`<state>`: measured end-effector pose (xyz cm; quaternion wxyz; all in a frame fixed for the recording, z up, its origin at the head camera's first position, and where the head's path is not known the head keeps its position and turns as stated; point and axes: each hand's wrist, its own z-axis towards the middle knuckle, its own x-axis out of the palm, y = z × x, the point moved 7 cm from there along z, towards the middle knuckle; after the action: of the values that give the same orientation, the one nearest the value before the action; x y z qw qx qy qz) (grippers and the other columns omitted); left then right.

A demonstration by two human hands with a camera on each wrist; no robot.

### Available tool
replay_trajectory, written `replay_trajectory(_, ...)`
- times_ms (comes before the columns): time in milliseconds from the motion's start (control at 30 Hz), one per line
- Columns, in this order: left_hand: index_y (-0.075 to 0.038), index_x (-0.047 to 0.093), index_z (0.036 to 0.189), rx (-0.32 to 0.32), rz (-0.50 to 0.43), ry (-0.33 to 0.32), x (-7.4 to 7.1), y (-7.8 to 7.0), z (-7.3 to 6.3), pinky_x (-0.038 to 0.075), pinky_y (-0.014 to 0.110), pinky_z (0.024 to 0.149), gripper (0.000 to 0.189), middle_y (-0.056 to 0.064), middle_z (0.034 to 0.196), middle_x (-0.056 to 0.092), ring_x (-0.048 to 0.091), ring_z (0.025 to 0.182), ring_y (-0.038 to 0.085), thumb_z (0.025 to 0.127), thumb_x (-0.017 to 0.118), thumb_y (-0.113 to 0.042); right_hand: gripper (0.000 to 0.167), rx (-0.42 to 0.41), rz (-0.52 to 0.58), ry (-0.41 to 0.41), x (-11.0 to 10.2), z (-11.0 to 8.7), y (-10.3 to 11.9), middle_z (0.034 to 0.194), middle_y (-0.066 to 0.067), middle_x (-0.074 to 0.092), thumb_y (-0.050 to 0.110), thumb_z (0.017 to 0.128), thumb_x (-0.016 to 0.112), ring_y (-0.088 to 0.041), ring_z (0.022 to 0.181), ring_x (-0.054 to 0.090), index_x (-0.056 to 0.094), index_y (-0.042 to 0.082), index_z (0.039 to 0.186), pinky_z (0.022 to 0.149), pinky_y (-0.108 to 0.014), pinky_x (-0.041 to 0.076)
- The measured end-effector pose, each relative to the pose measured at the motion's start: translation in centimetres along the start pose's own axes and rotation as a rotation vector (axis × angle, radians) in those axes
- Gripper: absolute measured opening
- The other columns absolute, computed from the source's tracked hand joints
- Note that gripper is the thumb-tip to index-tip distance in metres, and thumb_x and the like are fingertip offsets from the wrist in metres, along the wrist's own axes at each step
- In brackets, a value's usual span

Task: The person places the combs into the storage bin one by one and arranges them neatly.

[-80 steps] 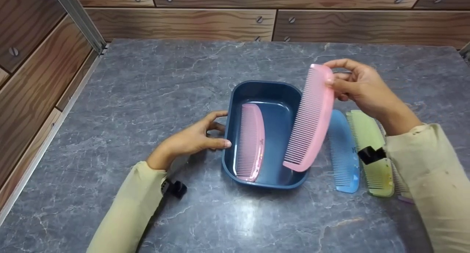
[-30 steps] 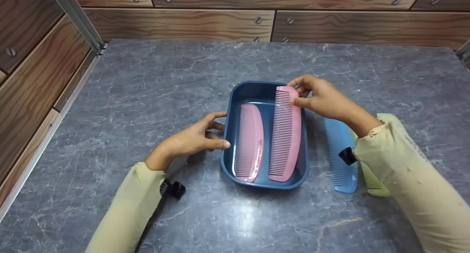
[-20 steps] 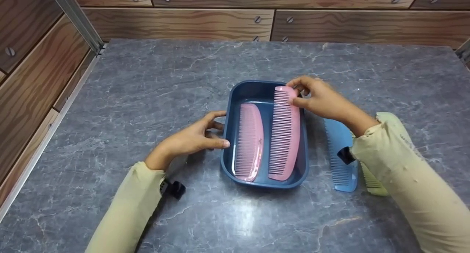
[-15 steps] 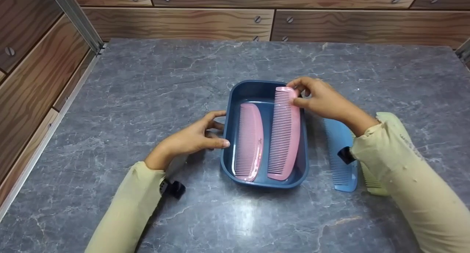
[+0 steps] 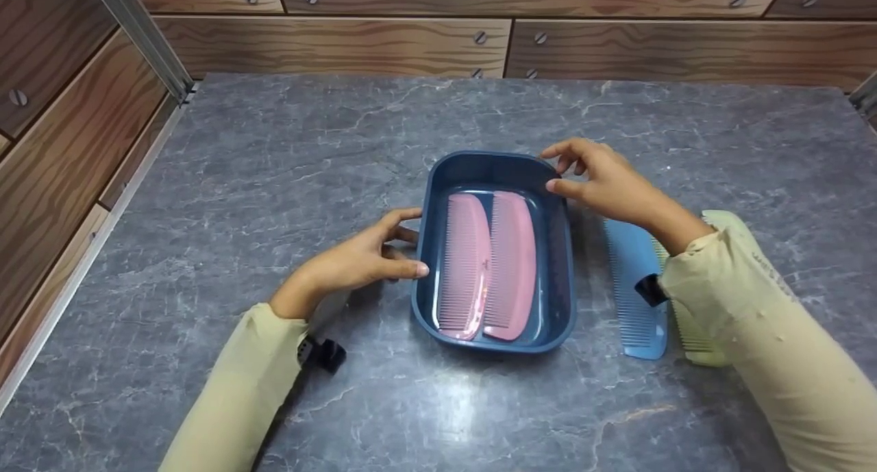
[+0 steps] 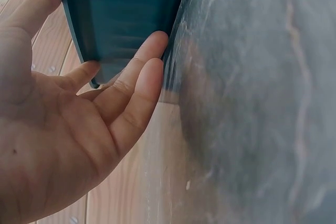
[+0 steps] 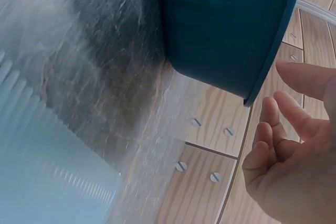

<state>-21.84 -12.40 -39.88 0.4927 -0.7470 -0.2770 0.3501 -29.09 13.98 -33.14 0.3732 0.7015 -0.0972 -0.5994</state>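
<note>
A dark blue tub stands on the table, with two pink combs lying side by side inside. The left pink comb has small decorations along its spine; the right pink comb is plainer. My left hand rests against the tub's left side, its thumb at the rim. In the left wrist view, the fingers of my left hand touch the outer wall with little curl. Beside the tub's far right corner hovers my right hand, thumb and fingers apart, holding nothing.
Right of the tub lies a blue comb, then a green comb partly hidden under my right sleeve. The grey marbled table ends at wood-patterned panels at the back and left.
My right hand brought a pink comb into the tub from the right and let go of it. The comb now lies flat beside the other. My left hand has stayed at the tub.
</note>
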Motion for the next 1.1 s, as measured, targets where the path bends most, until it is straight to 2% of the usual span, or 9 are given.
replay_trajectory(367, -0.018, 0.020, 0.153, 0.015, -0.026, 0.004, 0.0, -0.1, 0.0, 0.052, 0.033, 0.087, 0.083, 0.020, 0.138, 0.045, 0.064, 0.108, 0.026, 0.087, 0.071, -0.018, 0.042, -0.047, 0.023, 0.012, -0.6, -0.4, -0.1, 0.114, -0.015, 0.054, 0.023, 0.096, 0.061, -0.020, 0.096, 0.044, 0.052, 0.005, 0.133, 0.075, -0.033, 0.037)
replay_trajectory(667, -0.019, 0.020, 0.153, -0.011, -0.012, 0.009, 0.0, 0.0, 0.0, 0.050, 0.031, 0.086, 0.083, 0.017, 0.140, 0.044, 0.063, 0.109, 0.024, 0.088, 0.072, -0.021, 0.040, -0.087, 0.048, -0.010, -0.9, -0.8, 0.7, 0.114, -0.013, 0.057, 0.022, 0.094, 0.064, -0.010, 0.091, 0.046, 0.055, 0.008, 0.130, 0.074, -0.026, 0.035)
replay_trajectory(900, -0.019, 0.019, 0.153, -0.014, -0.016, 0.008, 0.0, 0.1, 0.0, 0.051, 0.033, 0.088, 0.084, 0.018, 0.140, 0.044, 0.063, 0.112, 0.026, 0.088, 0.072, -0.021, 0.039, -0.112, 0.064, -0.023, -1.3, -1.1, 1.0, 0.114, -0.012, 0.058, 0.024, 0.094, 0.064, -0.006, 0.090, 0.049, 0.055, 0.009, 0.129, 0.072, -0.023, 0.036)
replay_trajectory(1100, -0.019, 0.019, 0.153, -0.010, -0.019, 0.008, 0.1, 0.0, 0.0, 0.051, 0.032, 0.086, 0.084, 0.018, 0.140, 0.044, 0.063, 0.111, 0.026, 0.088, 0.072, -0.020, 0.040, -0.140, 0.072, -0.033, -2.3, -1.7, 0.8, 0.111, -0.003, 0.057, 0.021, 0.094, 0.064, -0.005, 0.091, 0.049, 0.054, 0.008, 0.130, 0.073, -0.020, 0.037)
